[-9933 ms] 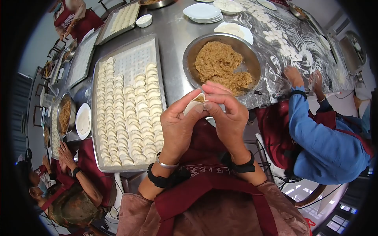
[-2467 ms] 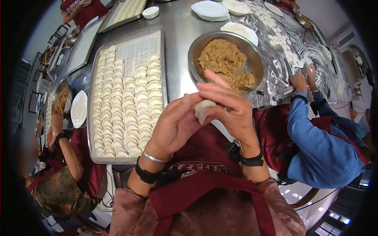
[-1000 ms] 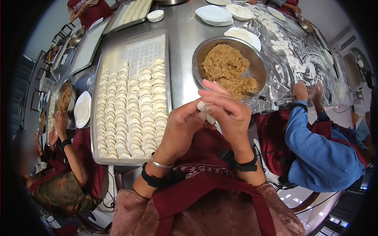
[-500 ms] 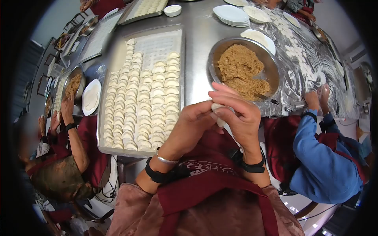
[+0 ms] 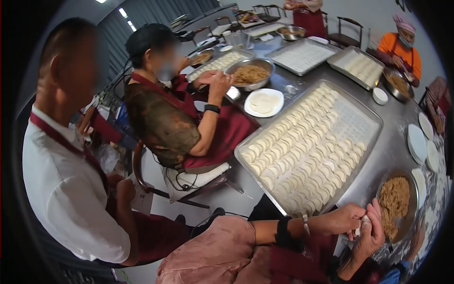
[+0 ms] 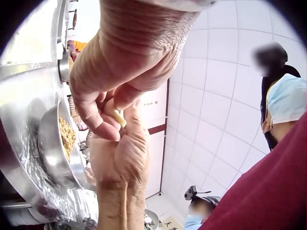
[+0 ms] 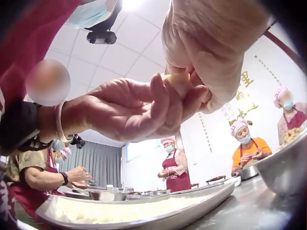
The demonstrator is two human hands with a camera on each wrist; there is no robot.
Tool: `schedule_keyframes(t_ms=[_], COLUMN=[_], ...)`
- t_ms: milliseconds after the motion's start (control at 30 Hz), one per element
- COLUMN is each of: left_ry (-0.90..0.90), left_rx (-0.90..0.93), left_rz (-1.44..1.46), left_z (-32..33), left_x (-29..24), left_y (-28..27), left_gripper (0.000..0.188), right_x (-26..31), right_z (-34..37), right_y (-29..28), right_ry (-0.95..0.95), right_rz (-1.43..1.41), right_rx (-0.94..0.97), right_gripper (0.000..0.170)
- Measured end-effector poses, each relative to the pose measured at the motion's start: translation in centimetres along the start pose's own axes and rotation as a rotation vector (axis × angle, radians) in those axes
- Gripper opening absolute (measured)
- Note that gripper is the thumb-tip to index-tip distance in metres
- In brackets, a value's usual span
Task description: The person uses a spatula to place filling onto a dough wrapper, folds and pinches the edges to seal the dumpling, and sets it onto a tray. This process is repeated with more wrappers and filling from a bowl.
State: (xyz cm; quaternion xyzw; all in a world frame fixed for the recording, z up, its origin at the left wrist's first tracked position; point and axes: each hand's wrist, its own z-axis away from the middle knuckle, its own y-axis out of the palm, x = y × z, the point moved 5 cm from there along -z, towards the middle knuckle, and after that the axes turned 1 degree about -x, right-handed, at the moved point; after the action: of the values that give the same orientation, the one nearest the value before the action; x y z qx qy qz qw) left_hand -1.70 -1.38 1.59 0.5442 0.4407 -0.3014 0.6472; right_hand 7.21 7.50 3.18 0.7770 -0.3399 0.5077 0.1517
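Dumpling: the small pale dumpling (image 5: 362, 225) is held between both hands, off the table (image 5: 366, 182), near the filling bowl's lower rim; fingers hide part of it.
Left hand: (image 5: 341, 220) grasping the dumpling, fingers curled and fingertips pinching it.
Right hand: (image 5: 372, 235) grasping the dumpling with thumb and fingers, close against the left hand.
Filling bowl: the steel bowl (image 5: 409, 218) holds brown filling (image 5: 394, 201); the right hand overlaps its lower-left edge in the head view.
Tray: the big metal tray (image 5: 362, 118) carries curved rows of dumplings (image 5: 302, 156); uncovered liner shows between the rows and its right-hand edge.
Gap: a strip of bare steel runs between tray and filling bowl, narrowing toward the hands.
Tray's near corner: close to the left forearm; whether they touch cannot be told.
Wrapper plate: the white plate (image 5: 251, 105) with flat wrappers (image 5: 265, 100) sits just beside the tray's left edge.
Plate stack: (image 5: 416, 143) above the filling bowl in the head view, near the table's floured part.
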Motion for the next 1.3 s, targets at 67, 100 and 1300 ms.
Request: schedule_keyframes(t_ms=[67,100,1300], left_ry=[0.046,0.046,0.000], left_rx=[-0.020,-0.022,-0.044], left_rz=[-0.012,0.001,0.282], left_z=[0.2,0.3,0.9], left_x=[0.0,-0.2,-0.7], left_y=[-0.3,-0.4,-1.6], left_gripper=[0.019,0.018,0.028], right_x=[-0.6,-0.9,1.2], right_z=[0.2,0.2,-1.0], right_y=[0.4,0.5,3.9], right_ry=[0.020,-0.005,-0.149], right_rz=[-0.076,-0.054,0.250], right_rx=[0.009,0.035,-0.032], right_gripper=[0.018,0.019,0.030])
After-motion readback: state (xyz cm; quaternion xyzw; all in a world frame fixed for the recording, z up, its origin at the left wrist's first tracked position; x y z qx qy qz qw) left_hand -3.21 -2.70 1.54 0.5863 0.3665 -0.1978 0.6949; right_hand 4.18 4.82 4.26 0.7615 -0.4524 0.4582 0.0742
